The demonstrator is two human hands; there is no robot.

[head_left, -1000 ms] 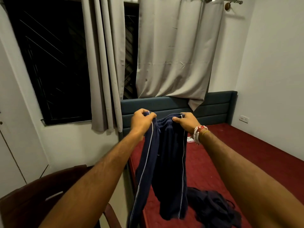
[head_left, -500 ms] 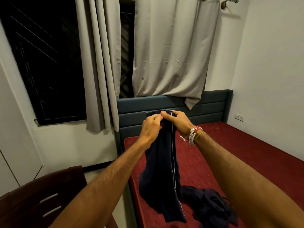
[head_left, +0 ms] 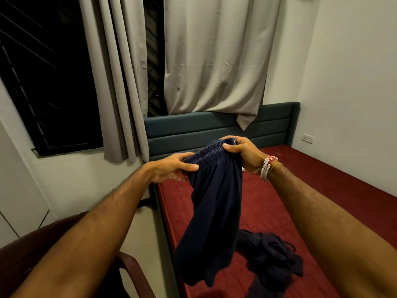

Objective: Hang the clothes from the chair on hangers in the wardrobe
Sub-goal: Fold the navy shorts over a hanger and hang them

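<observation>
I hold up a pair of navy blue shorts (head_left: 212,211) by the gathered elastic waistband, over the edge of the bed. My left hand (head_left: 171,168) grips the waistband's left end, thumb on top. My right hand (head_left: 242,153), with bead bracelets at the wrist, pinches the right end a little higher. The legs hang down folded together. A second dark garment (head_left: 272,261) lies crumpled on the red mattress (head_left: 300,201). The brown wooden chair (head_left: 25,254) sits at the lower left, partly hidden by my left forearm. No hanger or wardrobe is in view.
A dark teal headboard (head_left: 193,130) stands against the wall under grey curtains (head_left: 214,61) and a dark barred window (head_left: 43,72). White walls close in on the right, with a socket (head_left: 307,138). A strip of floor runs between chair and bed.
My hands moved from pressed together to spread along the waistband, and the shorts turned so the elastic band faces me. They now sit lower in view.
</observation>
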